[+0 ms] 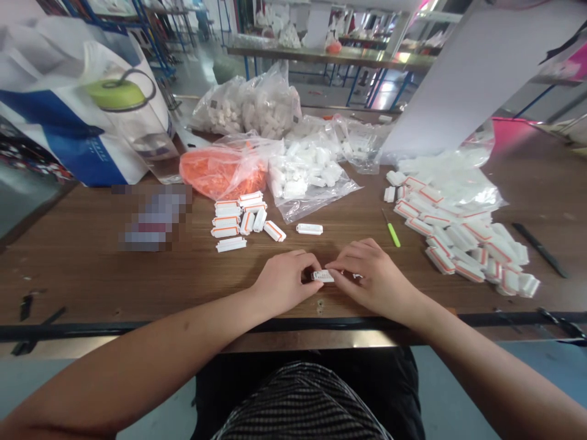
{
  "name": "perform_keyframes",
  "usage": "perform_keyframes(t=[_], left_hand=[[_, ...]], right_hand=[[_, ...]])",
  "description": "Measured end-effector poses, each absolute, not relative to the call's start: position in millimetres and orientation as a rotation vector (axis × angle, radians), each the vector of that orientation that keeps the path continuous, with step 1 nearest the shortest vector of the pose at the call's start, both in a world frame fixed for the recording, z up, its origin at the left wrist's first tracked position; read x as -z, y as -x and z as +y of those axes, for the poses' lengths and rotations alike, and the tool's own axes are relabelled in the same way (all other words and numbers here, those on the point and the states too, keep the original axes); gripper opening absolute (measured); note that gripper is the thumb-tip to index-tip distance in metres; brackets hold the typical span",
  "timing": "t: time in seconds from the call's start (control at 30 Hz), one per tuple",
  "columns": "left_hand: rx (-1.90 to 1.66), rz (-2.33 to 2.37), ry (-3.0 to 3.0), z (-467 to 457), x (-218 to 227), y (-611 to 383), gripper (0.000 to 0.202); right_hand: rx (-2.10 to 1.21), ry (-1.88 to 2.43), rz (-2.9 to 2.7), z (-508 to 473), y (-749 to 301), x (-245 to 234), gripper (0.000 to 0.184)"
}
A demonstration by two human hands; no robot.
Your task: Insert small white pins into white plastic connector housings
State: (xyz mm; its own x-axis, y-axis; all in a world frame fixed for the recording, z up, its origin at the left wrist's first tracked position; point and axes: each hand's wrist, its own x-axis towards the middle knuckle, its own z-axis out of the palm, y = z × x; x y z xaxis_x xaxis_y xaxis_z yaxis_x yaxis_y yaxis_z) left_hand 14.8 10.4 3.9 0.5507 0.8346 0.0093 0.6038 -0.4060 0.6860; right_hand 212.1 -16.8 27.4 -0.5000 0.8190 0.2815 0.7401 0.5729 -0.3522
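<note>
Both my hands meet near the front edge of the wooden table, pinching one small white plastic part between them. My left hand grips its left end with curled fingers. My right hand closes on its right end. A single white part lies just beyond my hands. A small group of white parts with orange strips sits to the left of it. A large heap of the same parts lies to the right.
Clear bags hold orange pieces and white pieces at the table's middle; more bags stand behind. A green-handled tool and a black tool lie right. A green-lidded jug and a blue-white bag stand left.
</note>
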Motion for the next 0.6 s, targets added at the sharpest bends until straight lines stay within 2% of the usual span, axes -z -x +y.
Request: perform_keyframes(t=[0.23,0.37,0.47,0.6], left_hand=[[-0.482,1.131,-2.154,11,-3,-15,0.008],[-0.461,1.136,-2.147,11,-4,-14,0.009],[-0.447,1.129,-2.166,12,-4,-14,0.01],[-0.45,1.112,-2.182,13,-4,-14,0.01]], right_hand=[[-0.089,1.228,-2.462,-25,-205,-26,0.024],[-0.296,1.316,-2.265,-20,-226,-32,0.022],[-0.404,1.628,-2.052,-11,-259,-34,0.02],[-0.528,1.825,-2.147,-2,-286,-30,0.018]])
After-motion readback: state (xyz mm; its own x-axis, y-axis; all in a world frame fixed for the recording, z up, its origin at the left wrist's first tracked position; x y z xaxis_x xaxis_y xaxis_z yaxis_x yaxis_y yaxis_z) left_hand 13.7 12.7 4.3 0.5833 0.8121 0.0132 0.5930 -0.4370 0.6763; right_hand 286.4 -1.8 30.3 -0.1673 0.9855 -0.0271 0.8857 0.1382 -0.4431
